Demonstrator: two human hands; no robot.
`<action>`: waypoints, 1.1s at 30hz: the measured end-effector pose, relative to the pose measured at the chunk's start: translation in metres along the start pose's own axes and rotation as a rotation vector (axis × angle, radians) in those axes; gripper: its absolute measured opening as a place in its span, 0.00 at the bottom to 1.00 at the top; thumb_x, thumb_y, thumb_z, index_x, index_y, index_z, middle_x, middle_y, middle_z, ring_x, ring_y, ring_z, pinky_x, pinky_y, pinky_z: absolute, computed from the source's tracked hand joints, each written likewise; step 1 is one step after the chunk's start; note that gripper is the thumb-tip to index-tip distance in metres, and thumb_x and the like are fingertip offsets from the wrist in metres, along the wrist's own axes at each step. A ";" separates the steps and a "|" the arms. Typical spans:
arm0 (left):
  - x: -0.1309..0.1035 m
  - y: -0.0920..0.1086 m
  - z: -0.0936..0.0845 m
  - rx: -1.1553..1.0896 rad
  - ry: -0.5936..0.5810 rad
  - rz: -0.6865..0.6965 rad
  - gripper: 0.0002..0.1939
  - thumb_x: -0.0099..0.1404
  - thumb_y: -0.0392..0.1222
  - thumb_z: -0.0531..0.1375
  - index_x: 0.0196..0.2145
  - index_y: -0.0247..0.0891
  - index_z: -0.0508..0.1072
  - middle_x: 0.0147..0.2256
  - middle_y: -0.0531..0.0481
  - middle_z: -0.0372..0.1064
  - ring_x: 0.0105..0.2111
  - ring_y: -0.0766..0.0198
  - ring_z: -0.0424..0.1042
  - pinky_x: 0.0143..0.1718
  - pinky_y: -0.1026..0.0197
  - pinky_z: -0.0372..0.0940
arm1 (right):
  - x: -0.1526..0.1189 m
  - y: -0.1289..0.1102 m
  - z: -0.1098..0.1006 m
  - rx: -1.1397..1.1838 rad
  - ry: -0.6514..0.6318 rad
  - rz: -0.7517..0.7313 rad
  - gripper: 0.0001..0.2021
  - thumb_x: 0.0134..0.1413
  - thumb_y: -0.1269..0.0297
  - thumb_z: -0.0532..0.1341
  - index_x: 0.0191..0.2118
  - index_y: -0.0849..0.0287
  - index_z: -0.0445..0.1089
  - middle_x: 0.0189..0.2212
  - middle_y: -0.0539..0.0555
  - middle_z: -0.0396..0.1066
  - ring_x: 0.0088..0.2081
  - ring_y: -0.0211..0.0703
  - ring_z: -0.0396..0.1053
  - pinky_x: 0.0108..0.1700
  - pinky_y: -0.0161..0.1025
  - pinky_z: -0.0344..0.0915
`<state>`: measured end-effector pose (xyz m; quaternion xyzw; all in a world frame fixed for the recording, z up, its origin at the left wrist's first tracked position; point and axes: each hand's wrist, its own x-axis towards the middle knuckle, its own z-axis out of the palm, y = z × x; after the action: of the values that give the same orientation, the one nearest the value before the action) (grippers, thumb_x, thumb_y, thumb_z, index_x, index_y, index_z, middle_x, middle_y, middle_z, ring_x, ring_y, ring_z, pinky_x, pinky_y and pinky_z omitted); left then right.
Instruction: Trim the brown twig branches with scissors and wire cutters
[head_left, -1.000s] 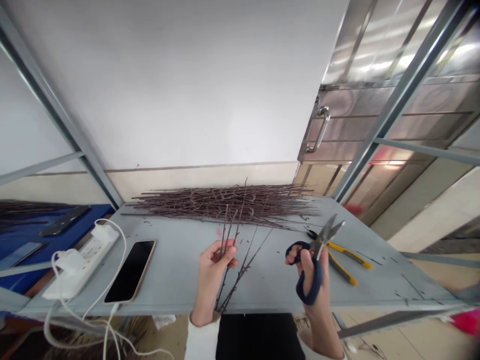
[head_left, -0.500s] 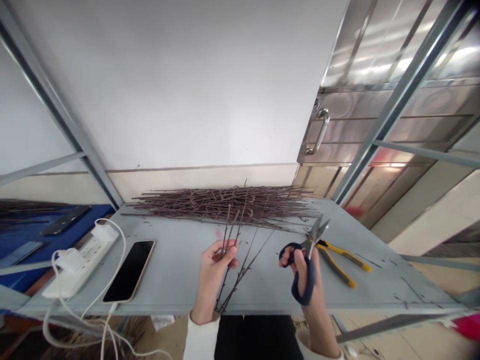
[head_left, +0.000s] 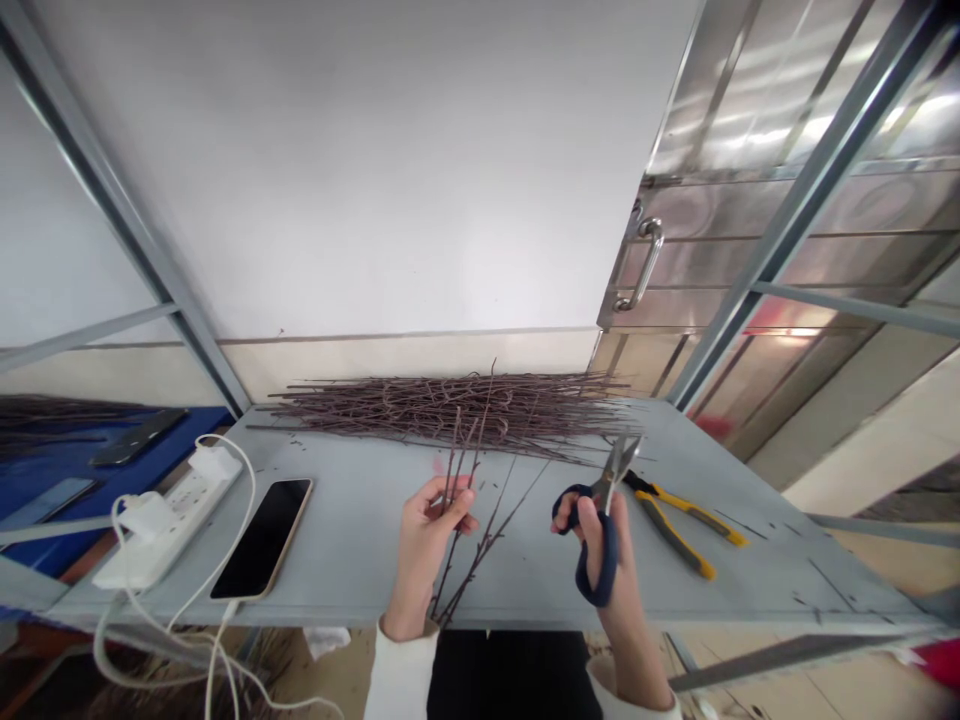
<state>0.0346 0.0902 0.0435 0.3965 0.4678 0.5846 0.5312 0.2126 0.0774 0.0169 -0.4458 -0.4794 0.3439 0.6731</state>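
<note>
Between the thumb and fingers of my left hand (head_left: 431,525) are a few thin brown twigs (head_left: 453,460), their tips pointing up and away. Other branching twigs (head_left: 487,545) lean beside that hand, down to the table's front edge. My right hand (head_left: 604,545) grips dark-handled scissors (head_left: 604,490), fingers through the loops, blades slightly apart and pointing away. The blades are to the right of the held twigs and do not touch them. A long pile of twigs (head_left: 450,410) lies across the back of the grey table (head_left: 345,560).
Yellow-and-grey pliers (head_left: 679,515) lie right of the scissors. On the left are a black-screened phone (head_left: 264,540), a white power strip (head_left: 169,530) and looping cables. Metal frame posts (head_left: 795,190) rise at both sides. Small twig scraps dot the table.
My right hand has moved slightly left with the scissors, and the blades are closer together. My left hand holds the twigs in nearly the same place.
</note>
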 end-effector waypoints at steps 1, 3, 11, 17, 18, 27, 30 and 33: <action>0.000 0.000 0.000 -0.004 0.000 -0.001 0.17 0.49 0.48 0.69 0.33 0.33 0.76 0.25 0.52 0.71 0.18 0.71 0.69 0.21 0.67 0.64 | 0.000 0.000 0.000 -0.009 -0.002 -0.001 0.13 0.62 0.51 0.52 0.31 0.54 0.53 0.24 0.46 0.62 0.26 0.38 0.62 0.33 0.40 0.58; 0.000 0.000 0.001 -0.011 0.002 -0.004 0.17 0.48 0.48 0.69 0.32 0.33 0.76 0.25 0.52 0.71 0.18 0.71 0.68 0.21 0.67 0.64 | 0.000 0.001 0.000 -0.035 -0.001 -0.006 0.14 0.61 0.50 0.52 0.31 0.54 0.53 0.24 0.46 0.62 0.26 0.38 0.62 0.32 0.39 0.57; -0.004 0.005 0.001 -0.005 0.012 -0.010 0.16 0.49 0.47 0.69 0.32 0.33 0.76 0.25 0.54 0.70 0.19 0.71 0.68 0.22 0.68 0.64 | -0.004 0.007 -0.005 -0.075 -0.045 0.005 0.12 0.62 0.52 0.52 0.33 0.54 0.55 0.25 0.46 0.63 0.28 0.38 0.63 0.36 0.40 0.59; -0.005 0.005 0.002 0.001 0.018 -0.009 0.17 0.48 0.47 0.69 0.32 0.34 0.76 0.25 0.54 0.70 0.18 0.72 0.68 0.22 0.68 0.63 | -0.005 0.011 -0.009 -0.129 -0.056 0.018 0.12 0.61 0.52 0.53 0.34 0.54 0.56 0.26 0.47 0.63 0.29 0.39 0.62 0.36 0.41 0.59; -0.005 0.005 0.001 0.003 0.017 -0.010 0.17 0.48 0.47 0.69 0.32 0.33 0.76 0.25 0.54 0.70 0.18 0.72 0.68 0.22 0.68 0.63 | -0.005 0.011 -0.009 -0.135 -0.060 0.020 0.12 0.61 0.52 0.53 0.35 0.54 0.56 0.26 0.47 0.63 0.29 0.39 0.62 0.36 0.41 0.59; -0.006 0.004 0.001 -0.007 0.012 -0.005 0.16 0.48 0.47 0.69 0.31 0.33 0.75 0.24 0.54 0.70 0.19 0.71 0.68 0.22 0.68 0.63 | -0.007 0.011 -0.008 -0.192 -0.066 0.037 0.12 0.60 0.51 0.54 0.35 0.53 0.56 0.26 0.47 0.64 0.29 0.40 0.64 0.37 0.42 0.61; -0.007 0.004 0.002 -0.015 0.017 -0.016 0.16 0.48 0.47 0.69 0.31 0.34 0.75 0.23 0.54 0.70 0.18 0.71 0.68 0.22 0.68 0.63 | -0.007 0.011 -0.008 -0.216 -0.064 0.034 0.13 0.59 0.49 0.54 0.35 0.54 0.57 0.25 0.47 0.63 0.29 0.40 0.64 0.36 0.41 0.61; -0.007 0.006 0.002 -0.023 0.024 -0.027 0.16 0.46 0.47 0.70 0.30 0.33 0.75 0.22 0.54 0.70 0.18 0.72 0.68 0.22 0.68 0.63 | -0.007 0.010 -0.009 -0.240 -0.069 0.016 0.13 0.60 0.50 0.54 0.35 0.54 0.57 0.24 0.47 0.63 0.29 0.40 0.64 0.35 0.40 0.61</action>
<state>0.0360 0.0833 0.0497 0.3771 0.4728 0.5876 0.5377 0.2186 0.0727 0.0041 -0.5151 -0.5363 0.3044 0.5953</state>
